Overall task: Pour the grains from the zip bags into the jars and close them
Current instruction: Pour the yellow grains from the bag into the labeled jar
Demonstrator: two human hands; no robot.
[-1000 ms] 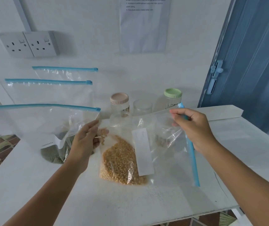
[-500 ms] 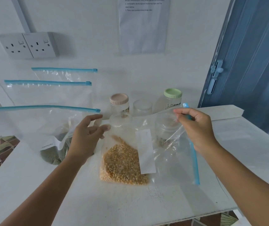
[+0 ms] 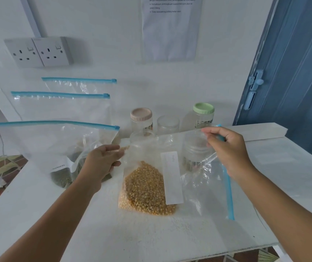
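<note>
- Risk: your corn bag (image 3: 149, 188) lies on the bench (image 3: 75, 233) with its blue zip strip (image 3: 227, 188) running down the right side, mouth toward your right hand. If the seal is parted, lifting by the top corner alone could let the yellow grains slide toward the mouth and spill onto the bench.
- Risk: the clear film drapes over two lidless jars (image 3: 195, 150) behind it. A sharp pull on the bag may drag or tip one.
- Risk: the bag of dark grains (image 3: 62, 157) stands just beside your left wrist; a wide elbow move could topple it.
- Right hand (image 3: 229, 148): fingers curled, thumb and forefinger pinching the film at the upper corner near the zip strip's top end. Corner is raised off the bench.
- Left hand (image 3: 102, 161): fingers nearly straight, relaxed, tips at the bag's upper left edge. Holds nothing; whether the tips actually touch the film cannot be told.
- Jars: pink-lidded jar (image 3: 141, 118), a clear jar (image 3: 168, 124) and green-lidded jar (image 3: 202, 115) stand at the wall, behind the bag. Nothing poured from this bag yet, by my reading.
</note>
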